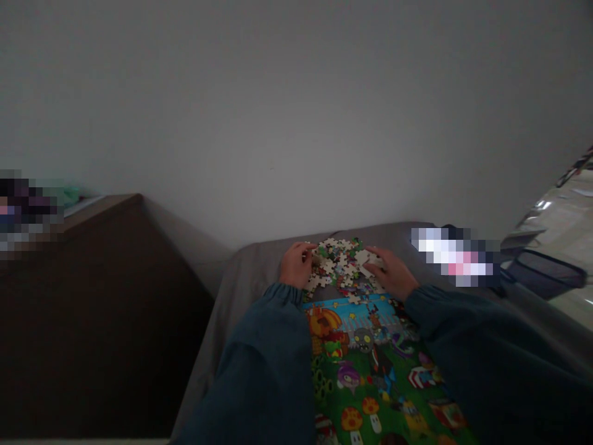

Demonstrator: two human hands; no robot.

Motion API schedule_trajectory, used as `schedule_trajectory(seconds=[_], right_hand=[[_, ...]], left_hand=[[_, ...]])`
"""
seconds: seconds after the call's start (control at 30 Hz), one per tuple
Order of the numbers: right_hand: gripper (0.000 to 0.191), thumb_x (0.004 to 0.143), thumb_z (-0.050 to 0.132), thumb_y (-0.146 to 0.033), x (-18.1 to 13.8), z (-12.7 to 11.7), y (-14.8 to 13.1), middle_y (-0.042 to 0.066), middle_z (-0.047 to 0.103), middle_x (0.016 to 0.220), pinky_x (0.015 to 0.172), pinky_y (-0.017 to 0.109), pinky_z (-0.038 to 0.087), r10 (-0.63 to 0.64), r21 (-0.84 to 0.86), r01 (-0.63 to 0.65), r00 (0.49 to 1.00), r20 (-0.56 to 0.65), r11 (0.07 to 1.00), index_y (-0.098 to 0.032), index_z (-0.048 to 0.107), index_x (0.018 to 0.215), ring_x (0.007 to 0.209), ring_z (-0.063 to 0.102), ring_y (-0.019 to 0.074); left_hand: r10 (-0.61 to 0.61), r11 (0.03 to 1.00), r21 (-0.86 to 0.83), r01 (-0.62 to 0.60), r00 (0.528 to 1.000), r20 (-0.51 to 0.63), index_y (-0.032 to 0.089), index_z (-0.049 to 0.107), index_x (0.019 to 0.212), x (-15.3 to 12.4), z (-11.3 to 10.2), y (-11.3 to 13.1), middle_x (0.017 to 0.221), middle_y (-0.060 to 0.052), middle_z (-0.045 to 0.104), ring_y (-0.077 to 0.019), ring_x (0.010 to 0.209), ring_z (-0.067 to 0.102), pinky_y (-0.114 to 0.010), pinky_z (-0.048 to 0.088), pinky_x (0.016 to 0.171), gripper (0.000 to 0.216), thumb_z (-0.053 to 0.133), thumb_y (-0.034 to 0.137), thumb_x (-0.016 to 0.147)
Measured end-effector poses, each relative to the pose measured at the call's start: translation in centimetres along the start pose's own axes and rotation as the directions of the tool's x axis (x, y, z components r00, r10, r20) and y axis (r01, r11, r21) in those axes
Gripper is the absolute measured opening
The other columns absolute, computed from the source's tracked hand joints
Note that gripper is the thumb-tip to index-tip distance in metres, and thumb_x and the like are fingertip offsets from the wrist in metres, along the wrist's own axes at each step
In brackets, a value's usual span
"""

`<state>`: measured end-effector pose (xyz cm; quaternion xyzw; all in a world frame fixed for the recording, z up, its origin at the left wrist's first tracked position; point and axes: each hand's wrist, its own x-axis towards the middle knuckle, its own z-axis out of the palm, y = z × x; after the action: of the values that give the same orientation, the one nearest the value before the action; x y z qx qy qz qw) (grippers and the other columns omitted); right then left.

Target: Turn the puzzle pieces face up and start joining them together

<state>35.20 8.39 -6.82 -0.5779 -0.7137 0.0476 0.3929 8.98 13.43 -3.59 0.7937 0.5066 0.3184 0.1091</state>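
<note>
A heap of loose jigsaw puzzle pieces lies between my two hands, some face up in color and some showing pale backs. My left hand is at the heap's left side, fingers curled in around a small piece that is blurred. On the right side, my right hand has thumb and index finger about pale puzzle pieces. Nearer to me, a printed puzzle picture sheet with cartoon plants and a grey zombie head lies flat. My sleeves cover its left and right edges.
Grey cloth covers the surface under the puzzle, which meets a plain wall. A dark brown cabinet stands at left with blurred items on top. At right are a pixelated bright object and a dark mesh basket.
</note>
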Motion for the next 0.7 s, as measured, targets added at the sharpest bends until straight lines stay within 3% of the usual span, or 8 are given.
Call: schedule_trajectory(seconds=[0.13,0.3,0.4,0.5,0.6,0.7], right_hand=[[0.045,0.092,0.041,-0.039,-0.1,0.1,0.3,0.014,0.057,0.128,0.1,0.049,0.04,0.01,-0.157,-0.007,1.0,0.016,0.988,-0.017,0.052,0.131,0.119,0.051,0.0291],[0.045,0.092,0.046,-0.04,-0.5,-0.5,-1.1,0.013,0.053,0.131,0.097,0.051,0.038,0.02,-0.313,-0.024,1.0,-0.016,0.95,-0.02,0.052,0.132,0.121,0.044,0.0315],[0.05,0.088,0.053,-0.049,-0.9,-0.9,-2.2,0.011,0.051,0.133,0.095,0.052,0.037,-0.111,-0.313,0.146,0.985,0.129,0.939,-0.025,0.053,0.132,0.12,0.041,0.0327],[0.063,0.081,0.06,-0.059,-1.2,-1.1,-2.7,0.01,0.05,0.135,0.095,0.051,0.036,-0.226,-0.231,0.305,0.923,0.312,0.924,-0.027,0.051,0.134,0.12,0.041,0.0326],[0.068,0.078,0.063,-0.061,-1.1,-0.9,-2.4,0.011,0.05,0.134,0.094,0.05,0.037,-0.234,-0.206,0.322,0.902,0.362,0.924,-0.027,0.051,0.135,0.119,0.042,0.0321],[0.051,0.087,0.059,-0.047,-0.9,-0.6,-1.7,0.01,0.053,0.132,0.093,0.048,0.039,-0.212,-0.22,0.296,0.917,0.338,0.93,-0.027,0.052,0.134,0.117,0.044,0.0296]], left_hand=[[0.003,0.999,0.037,-0.005,0.999,0.051,0.018,0.058,0.119,0.3,-1.0,0.8,0.124,-0.009,0.058,-0.0228,0.106,0.059,-0.045,0.05,0.09,0.029,0.056,0.032,0.093],[0.022,0.995,0.09,-0.049,0.96,0.28,0.024,0.061,0.121,0.3,-2.7,0.6,0.131,-0.01,0.057,-0.0296,0.125,0.049,-0.049,0.039,0.104,0.038,0.063,0.038,0.085],[0.029,0.991,0.106,-0.076,0.921,0.388,0.028,0.055,0.13,0.0,-3.5,0.4,0.138,-0.01,0.052,-0.0342,0.13,0.044,-0.049,0.036,0.105,0.06,0.069,0.049,0.076],[0.049,0.989,0.099,-0.11,0.874,0.483,0.03,0.047,0.137,-0.3,-3.7,0.2,0.142,-0.011,0.048,-0.0353,0.128,0.046,-0.047,0.039,0.102,0.086,0.077,0.054,0.061],[0.07,0.988,0.081,-0.135,0.838,0.541,0.031,0.045,0.138,-0.4,-3.4,0.1,0.14,-0.01,0.049,-0.0311,0.121,0.053,-0.04,0.044,0.098,0.095,0.083,0.045,0.052],[0.09,0.987,0.069,-0.147,0.846,0.525,0.027,0.047,0.137,-0.3,-3.0,-0.1,0.136,-0.009,0.053,-0.0269,0.119,0.055,-0.035,0.043,0.1,0.085,0.08,0.032,0.058]])
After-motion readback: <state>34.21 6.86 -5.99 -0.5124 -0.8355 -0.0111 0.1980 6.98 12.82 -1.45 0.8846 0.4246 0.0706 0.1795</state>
